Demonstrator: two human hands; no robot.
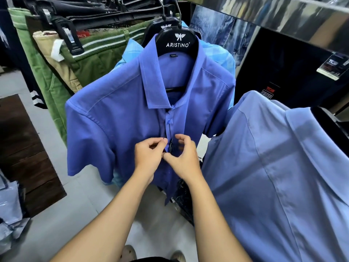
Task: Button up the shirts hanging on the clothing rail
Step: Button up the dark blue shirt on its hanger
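Blue shirt point(117, 118) on black hanger point(177, 41), both hands' fingers pinching its placket, paler shirt point(279, 167) beside, green trousers point(56, 76) behind.

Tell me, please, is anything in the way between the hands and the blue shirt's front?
Only a dark hanging tag, between both hands; left hand and right hand are already at the shirt.

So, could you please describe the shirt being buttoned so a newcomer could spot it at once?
Find the black hanger lettered ARISTINO. The deep blue shirt on it faces you, both hands at its placket. Its neighbours are paler: a light blue shirt beside it, a turquoise checked one behind.
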